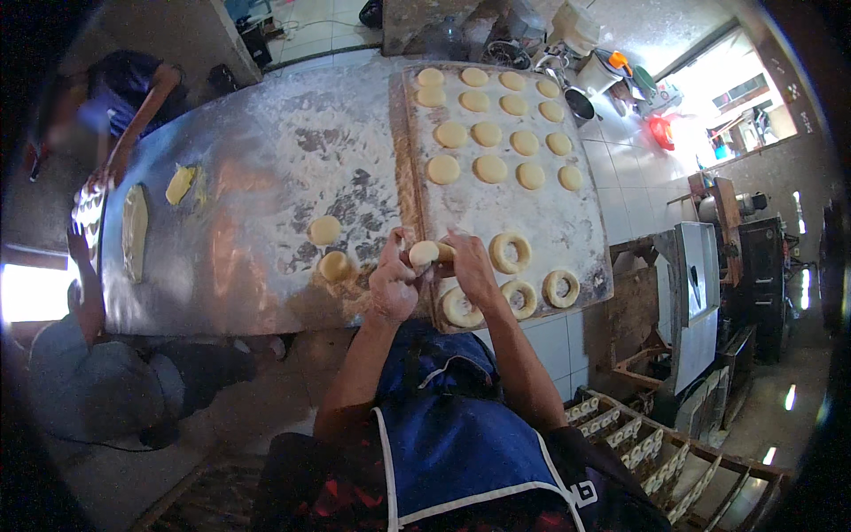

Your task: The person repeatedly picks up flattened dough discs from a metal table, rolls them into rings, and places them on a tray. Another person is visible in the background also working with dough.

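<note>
— Holding what over the left edge of the floured board [536, 213]?

— Gripping a pale dough piece [424, 255] above that edge, clamping the fingers of the left hand [393, 282] on one side and those of the right hand [472, 270] on the other. Showing also a tan, shaded part between the hands, too dim for telling its kind.

— Working near what on the board?

— Sharing it with four dough rings [510, 253] around the right hand and, farther up, rows of flat dough rounds [486, 134].

— And facing what to the left?

— Working near two loose rounds [324, 230] on the flour-dusted metal surface [266, 293], well apart from a yellow lump [180, 185] and a long dough strip [134, 232].

— Wearing?

— Wearing a blue apron [470, 457] with white trim.
</note>
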The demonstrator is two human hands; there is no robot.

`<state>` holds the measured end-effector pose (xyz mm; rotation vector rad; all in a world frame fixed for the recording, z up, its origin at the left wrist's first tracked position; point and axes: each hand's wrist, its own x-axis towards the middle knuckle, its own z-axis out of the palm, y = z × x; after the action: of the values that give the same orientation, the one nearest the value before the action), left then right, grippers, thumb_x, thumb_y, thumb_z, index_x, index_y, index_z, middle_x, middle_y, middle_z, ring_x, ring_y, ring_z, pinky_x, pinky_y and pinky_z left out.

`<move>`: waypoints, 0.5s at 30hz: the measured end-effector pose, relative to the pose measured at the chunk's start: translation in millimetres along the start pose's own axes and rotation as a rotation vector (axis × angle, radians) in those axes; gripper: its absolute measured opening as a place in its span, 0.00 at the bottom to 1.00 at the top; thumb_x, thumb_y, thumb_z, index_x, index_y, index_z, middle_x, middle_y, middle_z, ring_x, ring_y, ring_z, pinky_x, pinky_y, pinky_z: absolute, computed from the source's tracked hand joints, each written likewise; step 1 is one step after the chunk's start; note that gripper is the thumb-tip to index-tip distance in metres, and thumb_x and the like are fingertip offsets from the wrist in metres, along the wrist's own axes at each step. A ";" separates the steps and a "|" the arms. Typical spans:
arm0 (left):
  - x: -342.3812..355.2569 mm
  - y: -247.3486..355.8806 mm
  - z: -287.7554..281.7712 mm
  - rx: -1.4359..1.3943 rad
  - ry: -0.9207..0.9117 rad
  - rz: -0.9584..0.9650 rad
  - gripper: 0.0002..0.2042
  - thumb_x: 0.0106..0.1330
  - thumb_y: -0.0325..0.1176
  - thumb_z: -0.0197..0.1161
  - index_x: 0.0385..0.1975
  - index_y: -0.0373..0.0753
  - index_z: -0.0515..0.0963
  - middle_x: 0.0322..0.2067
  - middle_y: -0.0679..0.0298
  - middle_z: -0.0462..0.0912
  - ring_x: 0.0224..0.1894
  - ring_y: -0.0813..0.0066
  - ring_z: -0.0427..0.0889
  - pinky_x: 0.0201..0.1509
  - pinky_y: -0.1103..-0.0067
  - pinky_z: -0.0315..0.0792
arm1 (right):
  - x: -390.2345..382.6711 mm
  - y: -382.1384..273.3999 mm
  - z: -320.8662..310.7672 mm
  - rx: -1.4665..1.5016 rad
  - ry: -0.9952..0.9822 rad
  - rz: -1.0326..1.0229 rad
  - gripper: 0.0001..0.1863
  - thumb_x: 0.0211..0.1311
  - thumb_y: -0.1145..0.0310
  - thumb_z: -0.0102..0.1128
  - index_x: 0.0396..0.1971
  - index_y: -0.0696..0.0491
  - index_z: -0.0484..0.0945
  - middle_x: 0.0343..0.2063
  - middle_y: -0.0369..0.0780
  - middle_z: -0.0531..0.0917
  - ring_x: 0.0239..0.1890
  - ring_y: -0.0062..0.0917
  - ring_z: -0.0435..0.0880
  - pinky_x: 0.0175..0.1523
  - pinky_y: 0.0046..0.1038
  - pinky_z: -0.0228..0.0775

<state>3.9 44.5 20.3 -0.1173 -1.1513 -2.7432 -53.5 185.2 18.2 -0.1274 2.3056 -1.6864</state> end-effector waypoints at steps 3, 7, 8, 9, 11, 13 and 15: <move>9.5 -20.8 29.2 0.346 0.178 -0.011 0.07 0.64 0.27 0.47 0.40 0.38 0.63 0.36 0.64 0.68 0.31 0.77 0.73 0.29 0.74 0.68 | -19.1 7.7 -34.8 0.868 -0.080 0.100 0.26 0.72 0.54 0.42 0.24 0.60 0.76 0.18 0.41 0.79 0.21 0.25 0.78 0.24 0.25 0.67; 17.6 -59.4 67.0 0.714 0.254 0.035 0.11 0.69 0.38 0.46 0.29 0.38 0.65 0.23 0.63 0.66 0.25 0.70 0.72 0.27 0.69 0.68 | -19.7 3.7 -64.3 -0.075 -0.086 -0.009 0.25 0.71 0.52 0.45 0.26 0.61 0.76 0.23 0.39 0.78 0.25 0.24 0.78 0.29 0.27 0.71; 20.5 -68.8 74.1 0.426 0.392 -0.153 0.12 0.70 0.38 0.46 0.28 0.38 0.65 0.22 0.61 0.65 0.24 0.68 0.72 0.26 0.68 0.67 | -22.3 2.8 -69.1 0.104 -0.032 0.079 0.25 0.71 0.52 0.46 0.26 0.61 0.76 0.23 0.37 0.77 0.26 0.23 0.77 0.31 0.27 0.71; 23.7 -78.8 81.4 0.142 0.554 -0.411 0.13 0.71 0.39 0.45 0.27 0.38 0.65 0.20 0.59 0.64 0.22 0.66 0.72 0.26 0.68 0.67 | -24.0 2.4 -73.7 0.202 0.029 0.129 0.25 0.71 0.52 0.47 0.26 0.61 0.75 0.22 0.35 0.76 0.27 0.21 0.77 0.32 0.26 0.71; 24.1 -92.3 89.5 0.218 0.349 -0.224 0.13 0.71 0.39 0.45 0.26 0.39 0.66 0.21 0.62 0.66 0.20 0.70 0.69 0.24 0.71 0.66 | -34.1 4.5 -85.3 0.449 0.238 0.126 0.25 0.71 0.51 0.46 0.27 0.59 0.76 0.23 0.34 0.76 0.27 0.20 0.75 0.34 0.25 0.71; 19.0 -105.4 98.5 0.935 0.179 -0.044 0.12 0.70 0.38 0.45 0.25 0.41 0.67 0.22 0.67 0.67 0.22 0.75 0.68 0.26 0.75 0.66 | -36.1 9.5 -109.4 0.343 0.087 0.094 0.27 0.70 0.47 0.45 0.26 0.58 0.76 0.21 0.34 0.75 0.27 0.20 0.74 0.35 0.23 0.71; 22.7 -124.1 107.9 0.564 0.232 -0.150 0.11 0.68 0.37 0.46 0.25 0.39 0.67 0.21 0.63 0.67 0.22 0.70 0.69 0.29 0.74 0.66 | -39.3 17.0 -130.7 0.136 -0.012 0.089 0.29 0.70 0.47 0.44 0.26 0.59 0.77 0.20 0.35 0.76 0.27 0.20 0.74 0.36 0.22 0.71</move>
<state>-39.9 204.4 11.9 0.3582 -1.8550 -2.3443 -50.4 320.0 45.4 -0.0071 2.1463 -1.7857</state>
